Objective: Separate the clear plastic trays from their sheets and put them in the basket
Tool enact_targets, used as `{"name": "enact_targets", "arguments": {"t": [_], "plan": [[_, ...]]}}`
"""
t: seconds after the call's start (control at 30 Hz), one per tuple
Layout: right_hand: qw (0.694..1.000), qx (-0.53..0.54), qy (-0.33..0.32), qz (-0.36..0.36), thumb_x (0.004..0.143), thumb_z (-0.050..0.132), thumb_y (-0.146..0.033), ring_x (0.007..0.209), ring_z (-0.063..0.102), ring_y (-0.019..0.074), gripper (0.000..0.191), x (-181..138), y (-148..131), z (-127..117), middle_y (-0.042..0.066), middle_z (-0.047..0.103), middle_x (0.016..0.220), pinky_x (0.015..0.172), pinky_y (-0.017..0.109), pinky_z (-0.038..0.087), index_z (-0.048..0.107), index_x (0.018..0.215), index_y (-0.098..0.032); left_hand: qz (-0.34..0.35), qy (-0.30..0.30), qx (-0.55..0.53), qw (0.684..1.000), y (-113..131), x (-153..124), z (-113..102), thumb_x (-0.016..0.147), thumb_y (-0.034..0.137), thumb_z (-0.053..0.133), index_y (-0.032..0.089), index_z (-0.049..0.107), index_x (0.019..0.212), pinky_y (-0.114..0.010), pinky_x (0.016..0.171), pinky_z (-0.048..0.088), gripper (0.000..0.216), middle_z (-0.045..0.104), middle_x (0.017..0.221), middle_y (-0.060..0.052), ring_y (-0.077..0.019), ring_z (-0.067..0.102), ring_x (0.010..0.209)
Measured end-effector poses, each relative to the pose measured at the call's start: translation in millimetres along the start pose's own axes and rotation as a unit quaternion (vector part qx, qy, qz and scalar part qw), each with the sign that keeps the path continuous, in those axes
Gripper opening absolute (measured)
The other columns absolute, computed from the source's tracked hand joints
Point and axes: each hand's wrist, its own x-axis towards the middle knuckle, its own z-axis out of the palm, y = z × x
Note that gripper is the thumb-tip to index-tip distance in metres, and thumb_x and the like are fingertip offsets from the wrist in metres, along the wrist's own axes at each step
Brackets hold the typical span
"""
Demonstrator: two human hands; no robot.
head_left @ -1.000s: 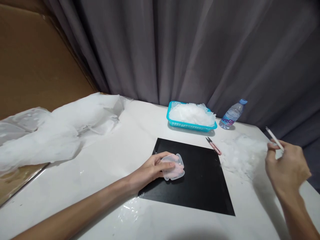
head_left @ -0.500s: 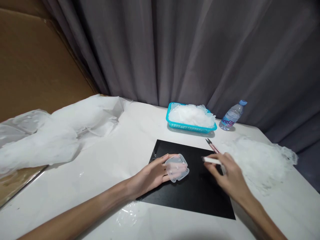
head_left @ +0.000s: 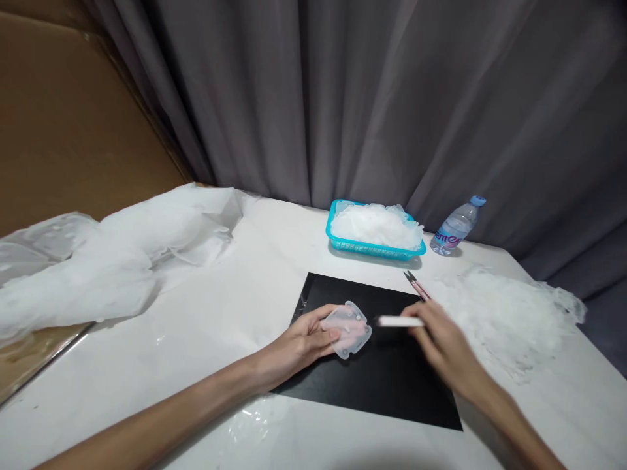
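A small frosted, see-through plastic piece [head_left: 356, 331] with notched edges and little round studs rests on the fingers of my left hand [head_left: 298, 346]. My left thumb presses on top of it, above the black mat [head_left: 382, 385]. In my right hand [head_left: 443, 343] is a slim white pen-like tool [head_left: 400, 321], gripped near its rear end. Its dark tip points left, a short gap from the plastic piece; blur hides the tip's exact shape. Pink-handled thread snips [head_left: 415, 283] lie just beyond my right hand, their dark blades pointing away.
A turquoise basket [head_left: 377, 251] full of white translucent pieces stands at the back, beside a water bottle [head_left: 455, 228]. On the right spreads a heap of clear, wispy plastic [head_left: 514, 320]. Bulging white plastic bags [head_left: 161, 222] lie at left, before a large cardboard box [head_left: 73, 124].
My left thumb has come down onto the plastic piece. The white tool in my right hand has moved left, closer to the piece, and now lies nearly level.
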Motion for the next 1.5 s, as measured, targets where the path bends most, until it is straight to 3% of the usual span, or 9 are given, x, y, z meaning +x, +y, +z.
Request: {"name": "enact_targets", "arguments": {"t": [0.13,0.23,0.3,0.47,0.63,1.07,1.17,1.3,1.5], "plan": [[0.948,-0.24,0.194,0.081,0.095,0.042,-0.04,0.085,0.061,0.0304,0.026,-4,49,-54,0.01,0.064,0.088,0.07,0.039,0.044,0.061,0.099,-0.022,-0.016,-0.008,-0.011,1.0,9,-2,2,0.095,0.018,0.069,0.014,0.057,0.138,-0.044,0.12,0.037,0.045,0.065,0.141,-0.017,-0.0288,0.059,0.135],[0.906,-0.311,0.233,0.17,0.094,0.04,-0.048,0.085,0.062,0.0331,0.035,-10,65,-84,0.014,0.068,0.092,0.064,0.04,0.041,0.061,0.102,-0.022,-0.024,0.005,-0.014,1.0,13,-3,4,0.095,0.015,0.068,0.014,0.056,0.138,-0.045,0.12,0.038,0.045,0.065,0.141,-0.018,-0.0289,0.06,0.134],[0.906,-0.282,0.242,0.205,0.093,0.044,-0.054,0.085,0.064,0.0325,0.038,-11,63,-87,0.014,0.071,0.099,0.065,0.04,0.042,0.062,0.104,-0.023,-0.024,0.008,-0.012,1.0,13,-3,4,0.095,0.015,0.068,0.014,0.057,0.138,-0.044,0.12,0.038,0.045,0.065,0.14,-0.017,-0.0286,0.06,0.134],[0.986,0.01,0.103,0.134,0.095,0.052,-0.052,0.093,0.068,0.025,0.032,-4,12,-35,0.006,0.074,0.098,0.082,0.034,0.049,0.067,0.092,-0.024,-0.015,0.004,-0.002,1.0,11,-1,3,0.097,0.016,0.066,0.016,0.058,0.14,-0.042,0.121,0.037,0.044,0.065,0.142,-0.016,-0.0267,0.058,0.135],[0.988,0.134,-0.031,0.07,0.099,0.06,-0.043,0.09,0.064,0.0191,0.02,-3,-44,22,0.001,0.067,0.094,0.083,0.028,0.046,0.066,0.098,-0.024,-0.023,-0.007,-0.007,1.0,6,0,9,0.098,0.016,0.065,0.018,0.062,0.137,-0.038,0.119,0.04,0.04,0.065,0.141,-0.012,-0.0249,0.059,0.135],[0.961,0.246,-0.073,0.098,0.101,0.051,-0.028,0.075,0.056,0.0147,0.021,-9,-48,31,-0.002,0.06,0.08,0.067,0.024,0.039,0.06,0.083,-0.021,-0.048,-0.014,0.002,0.999,5,-3,15,0.097,0.013,0.063,0.016,0.069,0.128,-0.039,0.12,0.04,0.032,0.065,0.139,-0.011,-0.0262,0.058,0.135],[0.978,0.189,-0.051,0.071,0.101,0.043,-0.023,0.071,0.057,0.015,0.025,-9,-45,31,-0.001,0.06,0.077,0.066,0.024,0.04,0.059,0.083,-0.021,-0.041,-0.008,0.001,0.999,4,-3,15,0.096,0.012,0.061,0.016,0.07,0.126,-0.039,0.12,0.041,0.031,0.067,0.137,-0.01,-0.0263,0.058,0.135],[0.995,0.01,0.081,0.048,0.096,0.042,-0.022,0.069,0.061,0.0169,0.024,-9,-19,15,0.001,0.068,0.083,0.066,0.026,0.041,0.065,0.091,-0.022,-0.05,0.0,-0.029,0.998,4,-5,15,0.097,0.013,0.062,0.014,0.068,0.129,-0.041,0.122,0.038,0.033,0.065,0.141,-0.013,-0.028,0.054,0.139],[0.905,-0.284,0.264,0.175,0.091,0.049,-0.039,0.064,0.061,0.0214,0.03,-9,43,-45,0.007,0.075,0.086,0.057,0.028,0.032,0.073,0.094,-0.021,-0.067,-0.012,-0.117,0.991,9,-5,12,0.107,0.042,0.047,0.008,0.061,0.137,-0.051,0.12,0.037,0.048,0.064,0.139,-0.022,-0.0345,0.056,0.137]]}}
